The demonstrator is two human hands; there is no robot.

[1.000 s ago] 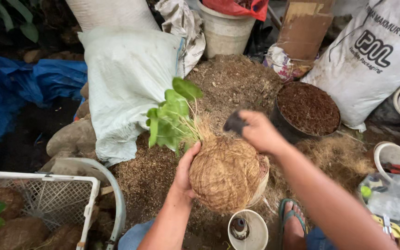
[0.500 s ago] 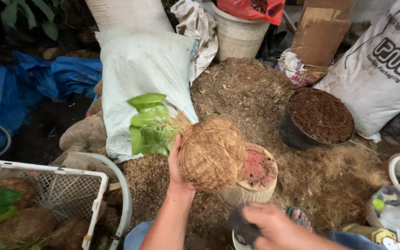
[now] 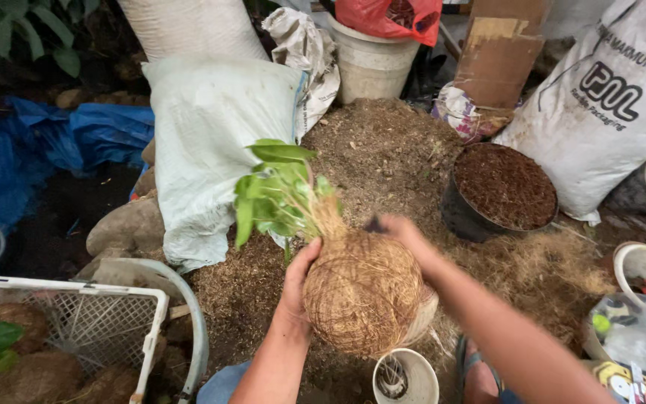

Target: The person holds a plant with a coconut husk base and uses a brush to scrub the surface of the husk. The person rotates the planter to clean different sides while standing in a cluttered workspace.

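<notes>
Back up from the lower edge of my view, where it sat half a second ago, my right hand (image 3: 405, 233) now lies against the top of the fibre-wrapped root ball (image 3: 362, 292), at about 1 o'clock on it, with a small dark object partly hidden under the fingers; I cannot tell what it is, nor how tightly that grip closes. My left hand (image 3: 297, 278) clasps the ball from 9 o'clock, thumb pressed on the coir, holding it above the ground near centre frame. The plant's green leaves (image 3: 274, 191) have tipped upright and fan toward 11 o'clock.

Below the ball, at 6 o'clock, stands a small white pot (image 3: 405, 378) with roots or fibre inside. At 2 o'clock sits a black pot of dark soil (image 3: 504, 187), well apart from the hands. The heap of brown husk mulch (image 3: 383, 150) spreads behind the plant. A pale green sack (image 3: 207, 142) lies at 10 o'clock, its edge just behind the leaves, and a white printed sack (image 3: 607, 105) leans at 2 o'clock beyond the black pot. A white bucket (image 3: 371, 63) holding a red bag stands at 12 o'clock. A white wire basket (image 3: 76, 329) with more coir balls fills 8 o'clock, beside blue tarpaulin (image 3: 61, 142). My right forearm crosses the lower right, covering part of a sandalled foot.
</notes>
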